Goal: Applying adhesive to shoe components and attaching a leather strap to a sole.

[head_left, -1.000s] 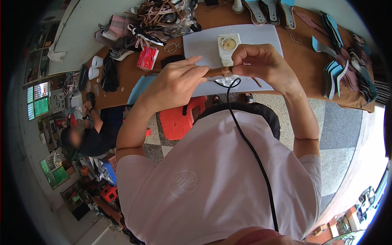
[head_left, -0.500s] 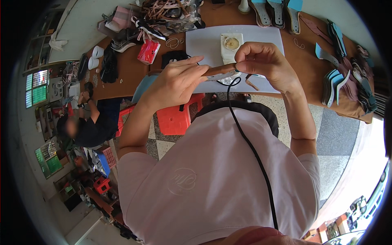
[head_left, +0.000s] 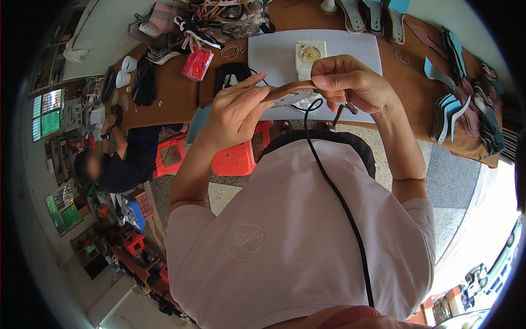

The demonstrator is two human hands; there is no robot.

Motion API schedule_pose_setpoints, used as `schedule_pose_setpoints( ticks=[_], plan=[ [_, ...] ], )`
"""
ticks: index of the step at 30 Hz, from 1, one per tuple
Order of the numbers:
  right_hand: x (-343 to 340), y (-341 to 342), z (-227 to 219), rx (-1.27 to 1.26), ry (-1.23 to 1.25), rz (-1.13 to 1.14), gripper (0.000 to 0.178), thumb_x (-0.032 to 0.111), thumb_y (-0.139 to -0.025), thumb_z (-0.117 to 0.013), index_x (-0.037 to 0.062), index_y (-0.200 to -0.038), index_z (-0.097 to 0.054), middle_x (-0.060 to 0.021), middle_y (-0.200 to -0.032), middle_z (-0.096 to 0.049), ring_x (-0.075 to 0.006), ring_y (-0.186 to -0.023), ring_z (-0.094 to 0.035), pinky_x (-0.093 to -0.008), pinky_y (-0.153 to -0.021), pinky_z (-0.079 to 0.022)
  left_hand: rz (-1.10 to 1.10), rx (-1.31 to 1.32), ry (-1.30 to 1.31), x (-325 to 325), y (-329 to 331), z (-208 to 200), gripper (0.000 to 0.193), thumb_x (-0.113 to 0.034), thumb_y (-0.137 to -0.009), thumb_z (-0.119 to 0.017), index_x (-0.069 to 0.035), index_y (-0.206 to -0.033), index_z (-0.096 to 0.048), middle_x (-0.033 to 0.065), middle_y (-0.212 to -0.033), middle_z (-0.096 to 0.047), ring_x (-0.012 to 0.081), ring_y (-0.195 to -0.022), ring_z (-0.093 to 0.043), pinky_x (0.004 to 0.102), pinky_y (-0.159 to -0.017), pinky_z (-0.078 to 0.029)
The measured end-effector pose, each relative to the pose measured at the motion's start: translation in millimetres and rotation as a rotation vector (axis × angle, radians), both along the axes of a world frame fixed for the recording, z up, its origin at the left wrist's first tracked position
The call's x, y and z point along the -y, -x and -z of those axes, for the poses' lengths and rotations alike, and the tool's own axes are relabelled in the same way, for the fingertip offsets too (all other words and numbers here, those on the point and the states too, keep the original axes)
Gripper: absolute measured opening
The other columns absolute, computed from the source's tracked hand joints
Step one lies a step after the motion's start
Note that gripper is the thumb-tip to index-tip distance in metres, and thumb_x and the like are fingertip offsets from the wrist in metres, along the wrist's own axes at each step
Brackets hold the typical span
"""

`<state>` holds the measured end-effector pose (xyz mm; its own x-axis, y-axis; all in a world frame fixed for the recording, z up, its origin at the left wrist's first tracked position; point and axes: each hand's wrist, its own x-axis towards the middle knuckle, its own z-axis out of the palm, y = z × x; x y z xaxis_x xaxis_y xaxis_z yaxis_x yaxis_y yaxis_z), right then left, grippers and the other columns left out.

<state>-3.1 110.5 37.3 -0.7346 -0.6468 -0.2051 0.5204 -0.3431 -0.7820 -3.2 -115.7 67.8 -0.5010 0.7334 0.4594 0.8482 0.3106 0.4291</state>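
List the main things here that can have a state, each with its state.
Brown strip: arched between both hands
Left hand: closed on the strip
Right hand: pinching the strip
Black cable: looped near the hands
White container: upright, lid unclear
Blue-faced pieces: bunched together
Red stool: upright, unoccupied

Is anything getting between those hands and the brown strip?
Nothing visible: the left hand and the right hand both hold the brown strip. The black cable loops just below it in the picture, not between.

Brn strip (head_left: 293, 86), pale-pink shirt (head_left: 296, 219), blk cable (head_left: 354, 231), red stool (head_left: 235, 160), brn tabletop (head_left: 404, 96), gry/wht chequered flr (head_left: 452, 171)
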Motion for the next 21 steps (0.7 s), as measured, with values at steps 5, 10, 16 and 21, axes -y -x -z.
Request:
schedule_pose_setpoints(
  ticks=[5, 10, 16, 21],
  plan=[
    [5.0, 1.2, -1.6, -0.124, -0.060, 0.084, 0.015, 0.014, -0.073, -0.062, 0.0019, -0.068, -0.055, 0.0016, -0.054, -0.046, -0.0032, -0.041, -0.038, -0.0150, -0.039, -0.034, -0.078, 0.050, -0.075, 1.4, -3.5, 10.3, 0.014, 0.002, -0.069, -0.056, 0.008, -0.081, -0.051, 0.0148, -0.070, -0.057, 0.0325, -0.074, -0.059, 0.0381, -0.075, -0.047],
    [4.0, 0.6, 1.9, 0.039, -0.049, 0.079, 0.014, 0.013, -0.074, -0.061, 0.0037, -0.066, -0.053, 0.0041, -0.051, -0.040, -0.0017, -0.040, -0.030, -0.0161, -0.035, -0.024, -0.087, 0.075, -0.118, -3.7, -4.2, 14.9, 0.013, 0.002, -0.071, -0.054, 0.008, -0.081, -0.051, 0.0146, -0.070, -0.057, 0.0309, -0.071, -0.059, 0.0376, -0.077, -0.047],
    [2.1, 1.6, 2.0, 0.141, -0.059, 0.081, 0.014, 0.012, -0.076, -0.059, 0.0053, -0.066, -0.053, 0.0078, -0.049, -0.031, -0.0002, -0.040, -0.020, -0.0163, -0.033, -0.011, -0.137, 0.099, -0.187, -2.0, -5.5, 28.1, 0.012, 0.001, -0.072, -0.054, 0.008, -0.081, -0.051, 0.0152, -0.072, -0.058, 0.0296, -0.072, -0.060, 0.0355, -0.077, -0.046],
    [2.2, 1.8, 5.3, 0.142, 0.006, 0.077, 0.011, 0.013, -0.077, -0.059, 0.0067, -0.071, -0.053, 0.0089, -0.050, -0.028, 0.0003, -0.041, -0.019, -0.0159, -0.034, -0.009, -0.163, 0.161, -0.222, -2.9, -2.7, 31.9, 0.011, 0.000, -0.073, -0.054, 0.008, -0.081, -0.052, 0.0156, -0.074, -0.059, 0.0267, -0.074, -0.061, 0.0328, -0.074, -0.047]
  ],
)
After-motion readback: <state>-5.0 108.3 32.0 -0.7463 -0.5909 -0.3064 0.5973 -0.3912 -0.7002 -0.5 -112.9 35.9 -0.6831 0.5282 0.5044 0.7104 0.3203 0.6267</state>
